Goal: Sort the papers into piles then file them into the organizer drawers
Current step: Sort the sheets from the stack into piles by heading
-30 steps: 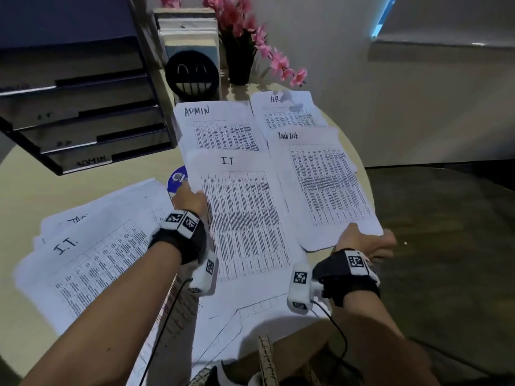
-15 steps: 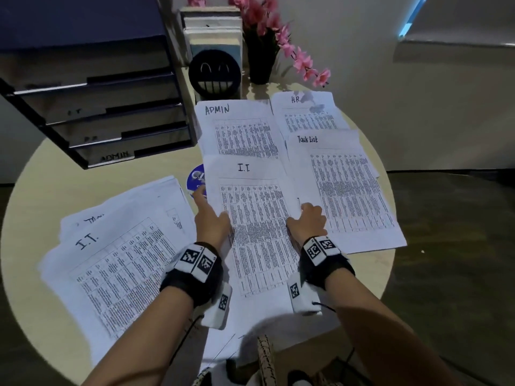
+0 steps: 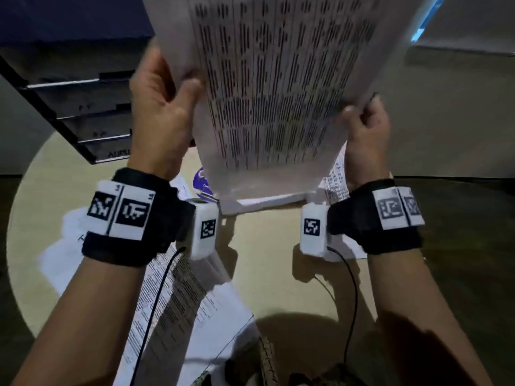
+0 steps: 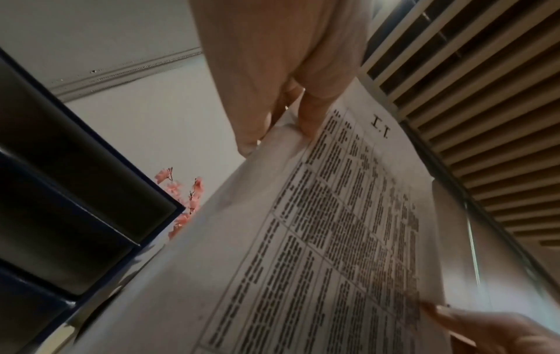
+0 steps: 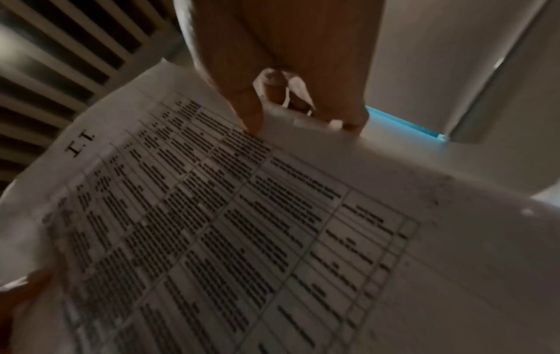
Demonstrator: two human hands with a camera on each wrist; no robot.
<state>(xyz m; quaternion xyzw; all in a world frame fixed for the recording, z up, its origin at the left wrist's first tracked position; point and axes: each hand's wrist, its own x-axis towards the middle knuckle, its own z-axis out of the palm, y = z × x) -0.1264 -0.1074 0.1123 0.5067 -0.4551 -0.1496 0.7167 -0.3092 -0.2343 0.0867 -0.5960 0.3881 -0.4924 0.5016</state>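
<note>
Lifted off the desk [image 3: 264, 274] since half a second ago, the I.T. stack [image 3: 278, 93] now hangs upright before the head camera. Left hand [image 3: 161, 107] and right hand [image 3: 365, 126] pinch its side edges, fingers [image 4: 309, 119] curled. Behind stands the organizer [image 3: 72, 107].

I.T. sheet [image 3: 278, 93] top cut by head view's upper edge; it hides the table's [image 3: 273, 274] far half. Organizer [image 3: 69, 107] drawer labels too blurred to read.

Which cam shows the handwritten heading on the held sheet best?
Left wrist: "I.T." heading sharpest on the held sheet. Right wrist shows it, blurrier. In head, the sheet's top is cropped; no heading.
</note>
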